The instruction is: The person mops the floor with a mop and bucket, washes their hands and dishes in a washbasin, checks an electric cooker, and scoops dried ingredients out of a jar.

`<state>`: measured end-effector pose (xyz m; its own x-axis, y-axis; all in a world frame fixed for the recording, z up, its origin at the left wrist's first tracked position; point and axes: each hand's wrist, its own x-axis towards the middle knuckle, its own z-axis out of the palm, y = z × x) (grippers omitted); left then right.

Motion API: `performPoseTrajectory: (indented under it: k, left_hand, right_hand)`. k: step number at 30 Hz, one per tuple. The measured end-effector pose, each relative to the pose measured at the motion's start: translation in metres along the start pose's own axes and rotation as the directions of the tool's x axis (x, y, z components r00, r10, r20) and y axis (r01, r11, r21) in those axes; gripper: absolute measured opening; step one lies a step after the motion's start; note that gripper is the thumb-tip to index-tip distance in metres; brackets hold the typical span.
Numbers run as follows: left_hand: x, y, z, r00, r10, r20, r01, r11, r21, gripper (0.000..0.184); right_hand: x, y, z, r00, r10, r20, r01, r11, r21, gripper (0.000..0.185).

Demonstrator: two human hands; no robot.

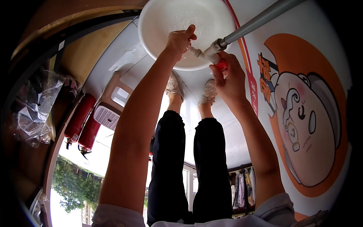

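A white plastic tap [212,56] with a red handle [221,65] sits at the end of a grey pipe [261,22]. My right hand [230,77] is closed on the tap at its red handle, thumb and fingers on either side. At the spout's end is my left hand [180,42], fingers curled and thumb raised; whether it touches the spout or holds anything is hidden. Behind both hands lies a round white basin [162,22], its bottom rippled and shiny like water.
My shoes [209,92] stand on the floor just below the basin. To the left are a beige plastic step stool [113,85], two red fire extinguishers [80,115] and a clear plastic bag [36,113]. A white panel with a cartoon face [308,128] borders the right side.
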<state>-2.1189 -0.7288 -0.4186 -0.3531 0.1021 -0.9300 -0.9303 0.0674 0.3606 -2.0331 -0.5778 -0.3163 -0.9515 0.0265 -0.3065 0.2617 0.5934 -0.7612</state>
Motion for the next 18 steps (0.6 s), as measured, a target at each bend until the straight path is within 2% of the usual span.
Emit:
performPoseTrajectory:
  k: [1, 3, 4, 5, 6, 8, 9, 10, 11, 12, 13, 14, 16, 17, 18]
  left_hand:
    - [0.001, 0.000, -0.001, 1.000, -0.001, 0.000, 0.001, 1.000, 0.000, 0.021]
    - [-0.004, 0.005, -0.001, 0.980, 0.187, 0.070, -0.194, 0.974, 0.117, 0.019]
    - [-0.010, 0.007, 0.001, 0.980, 0.187, 0.070, -0.194, 0.973, 0.121, 0.019]
    - [-0.020, 0.005, 0.007, 0.916, 0.380, 0.127, -0.395, 0.909, 0.132, 0.016]
    - [-0.037, 0.009, 0.015, 0.812, 0.554, 0.185, -0.579, 0.805, 0.130, 0.014]
    - [-0.078, 0.015, 0.029, 0.699, 0.678, 0.228, -0.705, 0.600, 0.379, 0.014]
    - [-0.095, 0.016, 0.040, 0.629, 0.741, 0.235, -0.739, 0.478, 0.474, 0.022]
    - [-0.109, 0.014, 0.051, 0.555, 0.793, 0.252, -0.751, 0.346, 0.563, 0.031]
    - [-0.123, 0.010, 0.064, 0.565, 0.803, 0.190, -0.720, 0.367, 0.589, 0.035]
    - [-0.130, 0.006, 0.076, 0.571, 0.811, 0.126, -0.688, 0.389, 0.612, 0.039]
    - [-0.128, 0.001, 0.085, 0.574, 0.801, 0.174, -0.727, 0.399, 0.559, 0.044]
    - [-0.129, -0.005, 0.096, 0.571, 0.803, 0.169, -0.737, 0.412, 0.535, 0.043]
    - [-0.129, -0.010, 0.114, 0.534, 0.838, 0.112, -0.759, 0.417, 0.500, 0.041]
    - [-0.127, -0.011, 0.120, 0.558, 0.819, 0.137, -0.784, 0.466, 0.411, 0.040]
    - [-0.127, -0.011, 0.124, 0.564, 0.814, 0.138, -0.780, 0.471, 0.411, 0.040]
  right_hand:
    - [0.000, -0.002, -0.001, 1.000, -0.001, -0.003, 0.001, 1.000, 0.005, 0.037]
    - [-0.001, -0.001, -0.001, 1.000, 0.001, -0.006, -0.001, 1.000, 0.012, 0.036]
    - [-0.001, 0.003, 0.000, 1.000, -0.008, -0.029, 0.009, 0.999, 0.044, 0.037]
    - [-0.001, 0.007, 0.001, 0.999, -0.015, -0.052, 0.019, 0.997, 0.077, 0.037]
    - [-0.004, 0.013, 0.003, 0.998, -0.014, -0.054, 0.018, 0.997, 0.080, 0.037]
    - [-0.009, 0.030, 0.011, 0.988, 0.008, -0.152, 0.021, 0.982, 0.190, 0.038]
    - [-0.011, 0.038, 0.020, 0.973, -0.008, -0.230, 0.070, 0.963, 0.260, 0.036]
    - [-0.016, 0.052, 0.034, 0.973, -0.007, -0.230, 0.069, 0.962, 0.265, 0.036]
    - [-0.021, 0.067, 0.050, 0.959, 0.165, -0.229, -0.032, 0.871, 0.491, 0.033]
    - [-0.016, 0.056, 0.054, 0.964, 0.202, -0.173, 0.030, 0.562, 0.827, 0.030]
    - [-0.010, 0.044, 0.059, 0.964, 0.240, -0.116, 0.131, -0.047, 0.990, 0.026]
    - [-0.004, 0.032, 0.064, 0.960, 0.275, -0.059, 0.191, -0.483, 0.854, 0.023]
    - [0.010, 0.067, 0.079, 0.916, 0.291, 0.277, -0.087, -0.529, 0.844, 0.015]
    - [0.020, 0.072, 0.083, 0.913, 0.299, 0.279, -0.084, -0.530, 0.844, 0.015]
    - [0.033, 0.074, 0.086, 0.941, 0.186, 0.284, -0.099, -0.650, 0.754, 0.013]
